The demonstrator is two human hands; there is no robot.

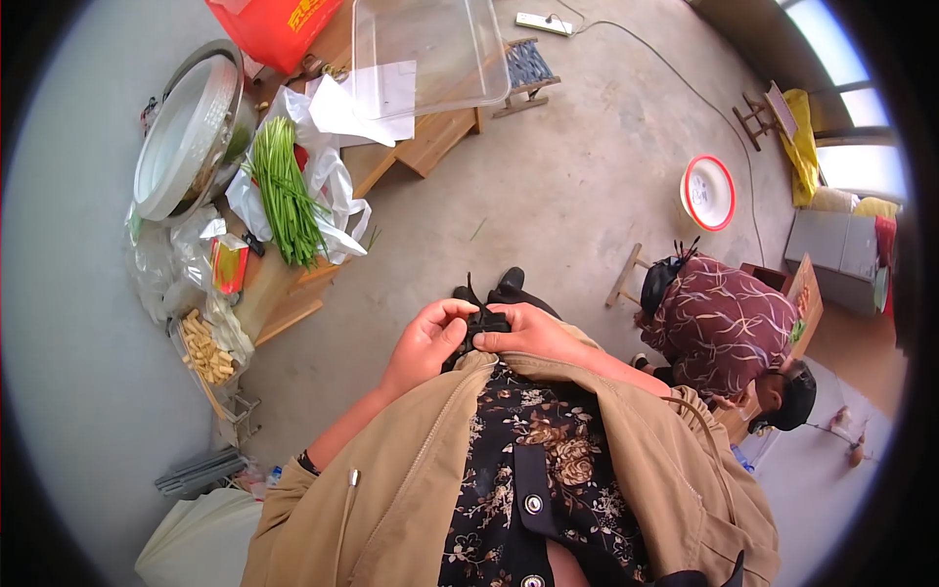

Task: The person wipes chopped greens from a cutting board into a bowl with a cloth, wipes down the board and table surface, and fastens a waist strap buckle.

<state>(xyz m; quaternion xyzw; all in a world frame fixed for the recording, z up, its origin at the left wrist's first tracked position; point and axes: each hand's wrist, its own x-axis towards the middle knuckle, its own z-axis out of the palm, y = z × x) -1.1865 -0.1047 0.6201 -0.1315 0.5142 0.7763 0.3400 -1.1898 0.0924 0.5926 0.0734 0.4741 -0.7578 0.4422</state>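
Note:
In front of my jacket, both hands are closed around a small black object (492, 321) with a thin strap or cord sticking up from it. My left hand (435, 336) pinches it from the left side, near the cord. On the other side, my right hand (533, 331) grips it with the thumb lying across its front. The fingers cover much of the object, so its exact kind cannot be made out. Below the hands are my tan jacket (391, 479) and a dark floral top (567, 450).
Green chives (286, 196) lie on a white plastic bag on a wooden table (440, 142), near a clear plastic bin (430, 49) and a large white basin (186, 142). At right, a person (724, 323) bends over by a red-rimmed basin (709, 193). A cable (685, 93) crosses the floor.

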